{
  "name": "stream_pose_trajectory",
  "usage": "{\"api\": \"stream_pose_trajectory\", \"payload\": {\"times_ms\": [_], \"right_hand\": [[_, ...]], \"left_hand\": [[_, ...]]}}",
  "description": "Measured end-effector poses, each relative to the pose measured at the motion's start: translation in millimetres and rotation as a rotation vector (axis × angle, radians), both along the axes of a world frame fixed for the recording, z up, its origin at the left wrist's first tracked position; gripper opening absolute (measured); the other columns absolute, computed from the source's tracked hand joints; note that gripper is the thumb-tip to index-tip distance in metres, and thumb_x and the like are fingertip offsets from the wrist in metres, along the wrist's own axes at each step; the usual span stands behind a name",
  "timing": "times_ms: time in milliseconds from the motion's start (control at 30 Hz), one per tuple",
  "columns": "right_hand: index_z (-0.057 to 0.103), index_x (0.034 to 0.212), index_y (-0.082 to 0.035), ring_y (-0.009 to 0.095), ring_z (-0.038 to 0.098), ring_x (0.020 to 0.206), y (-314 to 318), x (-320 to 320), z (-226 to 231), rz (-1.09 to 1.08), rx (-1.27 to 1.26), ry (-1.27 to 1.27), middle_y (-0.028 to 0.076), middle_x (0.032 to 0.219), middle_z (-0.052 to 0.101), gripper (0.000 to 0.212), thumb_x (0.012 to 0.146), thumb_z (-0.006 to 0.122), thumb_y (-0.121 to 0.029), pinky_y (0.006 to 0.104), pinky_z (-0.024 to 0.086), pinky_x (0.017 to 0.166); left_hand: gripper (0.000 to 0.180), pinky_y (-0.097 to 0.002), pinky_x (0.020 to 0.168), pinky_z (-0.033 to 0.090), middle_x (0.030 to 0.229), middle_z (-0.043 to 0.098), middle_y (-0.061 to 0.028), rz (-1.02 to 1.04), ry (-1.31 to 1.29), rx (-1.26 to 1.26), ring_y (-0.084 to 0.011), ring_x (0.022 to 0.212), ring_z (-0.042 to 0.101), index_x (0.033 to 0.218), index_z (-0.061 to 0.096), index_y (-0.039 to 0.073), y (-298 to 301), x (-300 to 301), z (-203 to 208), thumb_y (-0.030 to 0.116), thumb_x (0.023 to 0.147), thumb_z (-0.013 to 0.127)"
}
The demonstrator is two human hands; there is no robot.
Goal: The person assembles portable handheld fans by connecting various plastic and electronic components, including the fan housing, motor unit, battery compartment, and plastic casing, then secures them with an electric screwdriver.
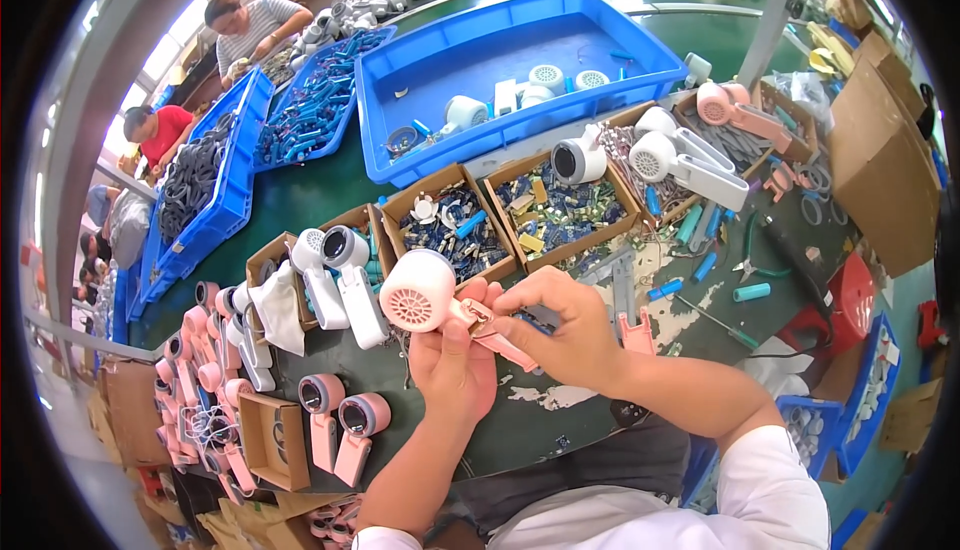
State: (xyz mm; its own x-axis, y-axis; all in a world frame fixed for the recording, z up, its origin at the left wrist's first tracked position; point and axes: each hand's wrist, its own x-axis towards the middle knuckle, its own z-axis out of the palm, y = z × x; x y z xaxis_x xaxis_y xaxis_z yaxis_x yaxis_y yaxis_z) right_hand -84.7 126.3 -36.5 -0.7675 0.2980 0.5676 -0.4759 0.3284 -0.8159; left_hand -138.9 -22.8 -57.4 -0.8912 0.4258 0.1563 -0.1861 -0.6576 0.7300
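Note:
A pale pink handheld fan is tilted in front of me, its round grille toward the lower left. My left hand is closed around its neck and handle. The handle is opened up, and small inner parts show near the neck. My right hand is bent over that opened handle, thumb and fingers pinched together; what they pinch is hidden. Just left of the fan, two white handheld fans lean side by side. Behind my hands are cardboard boxes of small circuit boards.
A large blue tray holds several fan heads at the back. Pink fans pile up at left. Pliers, a screwdriver and blue battery cells lie on the green table at right. Co-workers sit at far left.

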Motion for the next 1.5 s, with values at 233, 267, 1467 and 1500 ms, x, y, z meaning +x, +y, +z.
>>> {"api": "stream_pose_trajectory", "payload": {"times_ms": [233, 267, 1467, 1500], "right_hand": [[0.074, 0.100, 0.003, 0.010, 0.068, 0.086, 13, -2, 8, 0.287, -0.416, -0.389, 0.006, 0.094, 0.075, 0.015, 0.090, 0.076, -0.008, 0.0272, 0.056, 0.080], [0.074, 0.099, 0.004, 0.009, 0.069, 0.086, 15, -2, 8, 0.322, -0.391, -0.413, 0.006, 0.094, 0.075, 0.013, 0.090, 0.076, -0.006, 0.0255, 0.057, 0.079], [0.072, 0.093, 0.004, 0.007, 0.066, 0.076, 34, -9, 6, 0.347, -0.281, -0.461, 0.006, 0.084, 0.074, 0.019, 0.086, 0.080, -0.012, 0.0251, 0.055, 0.070], [0.072, 0.093, 0.004, 0.007, 0.066, 0.076, 35, -10, 6, 0.348, -0.281, -0.462, 0.006, 0.084, 0.074, 0.019, 0.086, 0.080, -0.012, 0.0251, 0.055, 0.070]], "left_hand": [[0.051, -0.0505, 0.111, 0.046, 0.134, 0.061, -0.0207, -0.053, 0.060, -0.016, -0.0357, 0.128, 0.058, 0.140, 0.044, -0.002, -1, -4, 3, 0.025, 0.101, 0.065], [0.052, -0.0506, 0.112, 0.045, 0.135, 0.061, -0.0230, -0.066, 0.061, 0.001, -0.0362, 0.128, 0.058, 0.142, 0.042, -0.003, -1, -5, 3, 0.020, 0.101, 0.066], [0.053, -0.0405, 0.106, 0.052, 0.137, 0.059, -0.0234, -0.022, 0.153, -0.348, -0.0300, 0.126, 0.062, 0.143, 0.036, -0.003, -7, 0, 2, 0.002, 0.099, 0.064], [0.053, -0.0400, 0.106, 0.052, 0.135, 0.060, -0.0226, -0.008, 0.200, -0.376, -0.0297, 0.126, 0.062, 0.142, 0.036, -0.003, -7, 1, 1, 0.002, 0.098, 0.065]]}}
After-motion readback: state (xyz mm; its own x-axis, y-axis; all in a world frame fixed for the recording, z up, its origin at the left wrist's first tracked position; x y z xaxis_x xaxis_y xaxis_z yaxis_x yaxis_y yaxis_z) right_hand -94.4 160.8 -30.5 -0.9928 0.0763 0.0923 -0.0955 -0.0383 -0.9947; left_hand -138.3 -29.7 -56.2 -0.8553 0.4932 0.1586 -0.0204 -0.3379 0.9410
